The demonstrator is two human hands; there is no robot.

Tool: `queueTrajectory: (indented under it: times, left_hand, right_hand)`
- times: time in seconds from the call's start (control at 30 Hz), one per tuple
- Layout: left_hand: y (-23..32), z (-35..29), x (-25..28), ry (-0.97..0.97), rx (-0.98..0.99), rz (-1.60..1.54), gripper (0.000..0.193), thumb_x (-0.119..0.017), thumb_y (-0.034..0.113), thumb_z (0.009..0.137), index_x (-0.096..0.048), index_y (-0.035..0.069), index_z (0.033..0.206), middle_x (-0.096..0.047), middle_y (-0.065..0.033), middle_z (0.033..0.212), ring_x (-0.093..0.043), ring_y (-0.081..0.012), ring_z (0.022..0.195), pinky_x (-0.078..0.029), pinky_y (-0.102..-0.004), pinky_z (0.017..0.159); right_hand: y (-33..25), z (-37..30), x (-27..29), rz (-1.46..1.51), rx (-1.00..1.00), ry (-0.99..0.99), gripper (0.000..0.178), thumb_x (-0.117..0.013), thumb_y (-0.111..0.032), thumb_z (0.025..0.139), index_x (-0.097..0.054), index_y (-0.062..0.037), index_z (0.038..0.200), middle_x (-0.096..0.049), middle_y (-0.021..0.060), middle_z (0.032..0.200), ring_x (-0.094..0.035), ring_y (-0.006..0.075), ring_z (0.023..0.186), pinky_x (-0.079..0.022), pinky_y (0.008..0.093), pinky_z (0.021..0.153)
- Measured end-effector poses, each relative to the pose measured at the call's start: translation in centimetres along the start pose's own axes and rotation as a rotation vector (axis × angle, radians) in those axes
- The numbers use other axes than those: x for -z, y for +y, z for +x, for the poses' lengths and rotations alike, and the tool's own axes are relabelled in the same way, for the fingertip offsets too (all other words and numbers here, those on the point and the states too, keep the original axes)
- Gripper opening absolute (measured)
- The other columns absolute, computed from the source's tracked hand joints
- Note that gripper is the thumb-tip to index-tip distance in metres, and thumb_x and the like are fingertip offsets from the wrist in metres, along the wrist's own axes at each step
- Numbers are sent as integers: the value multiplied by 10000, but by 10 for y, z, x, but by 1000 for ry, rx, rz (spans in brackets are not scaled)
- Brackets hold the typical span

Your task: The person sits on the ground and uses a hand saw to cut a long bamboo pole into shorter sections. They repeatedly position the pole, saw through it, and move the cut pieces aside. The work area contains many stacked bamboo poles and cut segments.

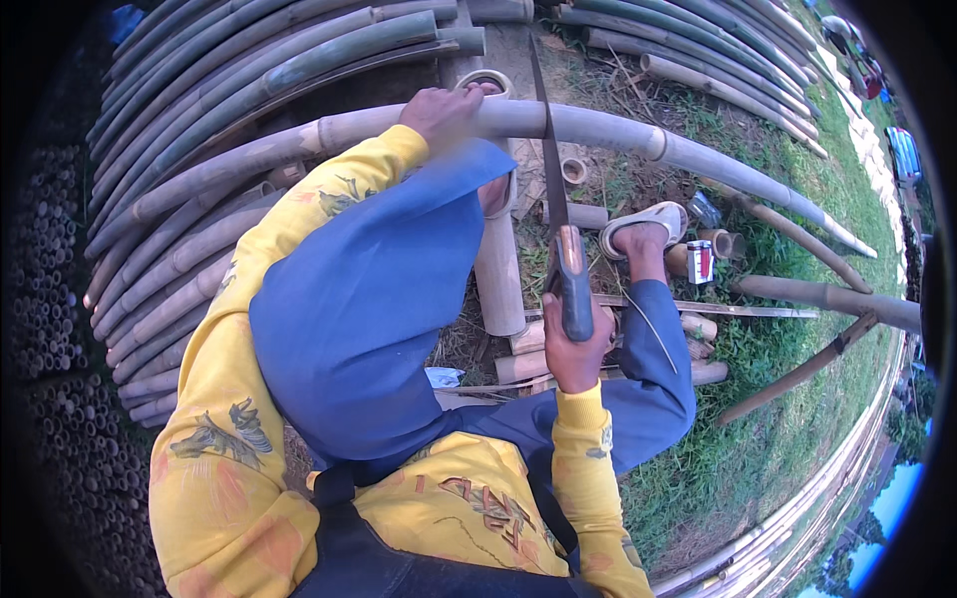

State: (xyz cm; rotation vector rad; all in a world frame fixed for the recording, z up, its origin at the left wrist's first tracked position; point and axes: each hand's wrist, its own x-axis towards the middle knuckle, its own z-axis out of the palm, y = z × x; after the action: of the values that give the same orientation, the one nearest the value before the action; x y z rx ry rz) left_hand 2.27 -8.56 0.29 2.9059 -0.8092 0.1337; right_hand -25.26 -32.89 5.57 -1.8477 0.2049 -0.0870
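bamboo pole [598,128] lies beneath left fingers [465,98], saw handle [575,299] within right fingers [602,331].

Dirt-and-grass ground [688,468] on my feed, I see short bamboo offcuts [578,215] littering it, pale clog [670,217] planted there too, long pale poles [773,543] lower right.

The saw [555,189] I hold has a long, dark, narrowing blade and a brown and dark grey handle, its tip pointing away from me. The blade crosses a long, pale grey bamboo pole [598,128], ringed with joints, lying sideways before me.
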Motion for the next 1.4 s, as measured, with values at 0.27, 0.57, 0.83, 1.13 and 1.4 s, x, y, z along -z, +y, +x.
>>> queueTrajectory:
  times: [0.27,0.57,0.83,1.13,1.4]
  left_hand:
    - [6,4,-7,38,7,-17,390,-614,179,887,-533,25,1236,-714,-185,1089,-729,-371,908,-570,-469,822]
    - [24,34,-18,-8,-33,-79,524,-764,239,757,-525,58,1187,-729,-204,1014,-724,-399,915,-578,-482,814]
    - [-7,2,-1,70,-15,32,297,-602,198,905,-517,40,1142,-737,-211,941,-743,-387,854,-596,-478,750]
    - [8,8,11,-57,47,32,329,-601,185,917,-524,31,1198,-728,-218,1058,-727,-399,948,-575,-490,846]
    - [9,13,8,-46,4,-15,390,-611,182,904,-512,21,1246,-724,-235,1073,-726,-402,955,-575,-481,844]
  right_hand:
    - [-7,-33,12,-23,21,52,206,-639,14,945,-662,70,1142,-719,95,901,-663,128,793,-530,293,750]
    - [13,-15,16,-106,12,121,114,-695,-15,902,-660,25,1003,-631,76,740,-561,113,666,-493,295,659]
    - [2,-43,8,-134,106,83,178,-682,49,849,-685,13,1023,-676,100,776,-660,170,660,-515,303,657]
    - [15,-23,-2,-45,48,124,172,-717,-21,877,-692,13,1044,-640,109,727,-592,159,610,-502,311,624]
    - [17,-38,10,-177,75,118,140,-706,-10,864,-691,2,1003,-630,84,696,-604,159,584,-495,315,592]
